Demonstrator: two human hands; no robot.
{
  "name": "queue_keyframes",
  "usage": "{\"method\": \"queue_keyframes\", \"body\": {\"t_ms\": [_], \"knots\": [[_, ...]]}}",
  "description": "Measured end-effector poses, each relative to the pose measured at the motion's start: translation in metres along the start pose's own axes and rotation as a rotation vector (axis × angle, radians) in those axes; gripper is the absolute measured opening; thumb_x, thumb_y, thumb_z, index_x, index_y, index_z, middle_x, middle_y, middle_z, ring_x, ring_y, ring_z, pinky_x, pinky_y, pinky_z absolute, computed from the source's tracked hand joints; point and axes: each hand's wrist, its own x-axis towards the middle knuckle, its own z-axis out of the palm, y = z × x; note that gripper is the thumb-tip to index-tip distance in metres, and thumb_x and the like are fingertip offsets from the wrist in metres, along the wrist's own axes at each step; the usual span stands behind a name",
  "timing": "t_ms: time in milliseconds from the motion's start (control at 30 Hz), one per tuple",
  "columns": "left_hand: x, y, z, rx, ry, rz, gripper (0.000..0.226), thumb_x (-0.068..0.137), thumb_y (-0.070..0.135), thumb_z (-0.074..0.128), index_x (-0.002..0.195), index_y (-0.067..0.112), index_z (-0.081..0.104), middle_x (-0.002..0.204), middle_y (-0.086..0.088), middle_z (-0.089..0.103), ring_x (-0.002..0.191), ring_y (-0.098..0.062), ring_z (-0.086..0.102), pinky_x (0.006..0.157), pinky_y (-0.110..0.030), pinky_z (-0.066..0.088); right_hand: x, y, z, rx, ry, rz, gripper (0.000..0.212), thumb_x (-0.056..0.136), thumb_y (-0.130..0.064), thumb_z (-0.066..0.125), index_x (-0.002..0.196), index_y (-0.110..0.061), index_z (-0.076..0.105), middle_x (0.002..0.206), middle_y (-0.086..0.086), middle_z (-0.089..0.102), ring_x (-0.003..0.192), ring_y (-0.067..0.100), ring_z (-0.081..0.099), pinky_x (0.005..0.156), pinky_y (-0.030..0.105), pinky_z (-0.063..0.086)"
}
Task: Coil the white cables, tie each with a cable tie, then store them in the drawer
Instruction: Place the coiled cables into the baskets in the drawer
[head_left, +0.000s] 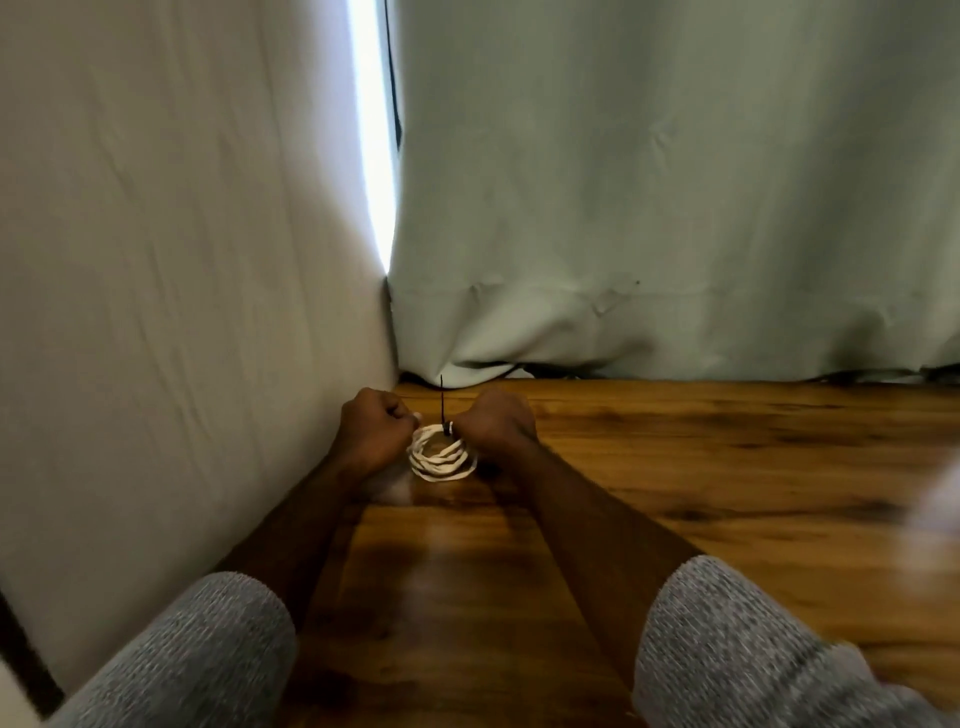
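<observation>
Both hands are clenched at the top of a coiled white cable (443, 457): the left hand (375, 431) grips its left edge, the right hand (496, 423) pinches where a black cable tie (443, 402) stands upright. I judge the coiling done and the tie half cinched. The coil sits just above the wooden bench (675, 467); no drawer is in sight.

wooden table (727, 467), pale curtains (649, 182)
</observation>
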Motion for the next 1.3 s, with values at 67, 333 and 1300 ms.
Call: {"method": "queue_keyframes", "body": {"t_ms": [67,333,1300], "knots": [[0.003,0.01,0.013,-0.061,-0.017,0.009,0.024,0.086,0.015,0.072,0.063,0.008,0.066,0.061,-0.002,0.063,0.06,-0.012,0.056,0.056,-0.021,0.038,0.0,0.016,-0.02,0.02,0.043,-0.033,0.032,0.072,-0.034,0.078,0.093,-0.011,0.07,0.084,0.004,0.062,0.079,0.021,0.059,0.053,0.024,0.039],[-0.017,0.094,0.105,-0.29,-0.346,0.245,0.029,0.089,0.014,0.068,0.06,0.01,0.066,0.051,-0.002,0.059,0.049,-0.013,0.052,0.054,-0.025,0.04,-0.029,0.123,-0.141,0.174,0.368,0.13,0.021,0.071,-0.027,0.082,0.074,-0.012,0.069,0.072,0.01,0.073,0.068,0.026,0.074,0.067,0.048,0.064],[-0.486,0.553,0.39,-0.468,-1.1,0.971,0.017,0.088,0.025,0.072,0.078,0.011,0.071,0.071,-0.003,0.07,0.055,-0.009,0.058,0.055,-0.034,0.05,-0.475,0.579,-0.597,-0.042,1.153,1.137,0.025,0.084,-0.03,0.066,0.076,-0.007,0.069,0.063,0.007,0.07,0.039,0.015,0.064,0.043,0.022,0.052]]}}
